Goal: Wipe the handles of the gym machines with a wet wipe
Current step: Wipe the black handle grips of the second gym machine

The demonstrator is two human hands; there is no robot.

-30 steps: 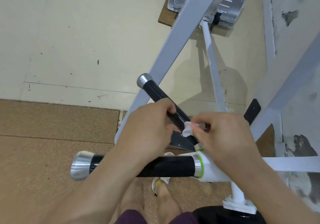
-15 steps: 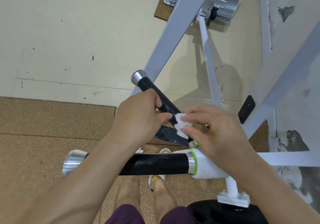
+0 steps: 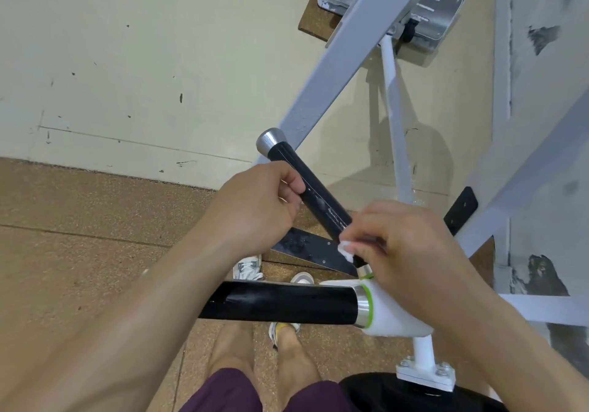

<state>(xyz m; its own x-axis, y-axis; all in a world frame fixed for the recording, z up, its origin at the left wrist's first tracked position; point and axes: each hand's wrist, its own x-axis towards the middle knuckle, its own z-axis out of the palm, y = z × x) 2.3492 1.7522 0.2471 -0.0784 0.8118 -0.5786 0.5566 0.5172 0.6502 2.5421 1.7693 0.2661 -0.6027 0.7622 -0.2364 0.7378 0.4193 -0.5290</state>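
likely limp and slippery, the wet wipe [image 3: 345, 250] sits pinched in my right hand [image 3: 411, 252] against the rigid upper handle [image 3: 315, 198]; my left hand [image 3: 255, 210] curls beside it, grip unclear.

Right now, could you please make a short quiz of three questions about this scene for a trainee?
1. Which hand holds the wet wipe? A) left hand B) right hand
2. True or false: the wipe is pressed on the near horizontal handle.
3. Fill in: the far end of the angled handle has a ___ metal cap.
Key: 1 B. 2 False: the wipe is at the lower end of the angled handle. 3 silver.
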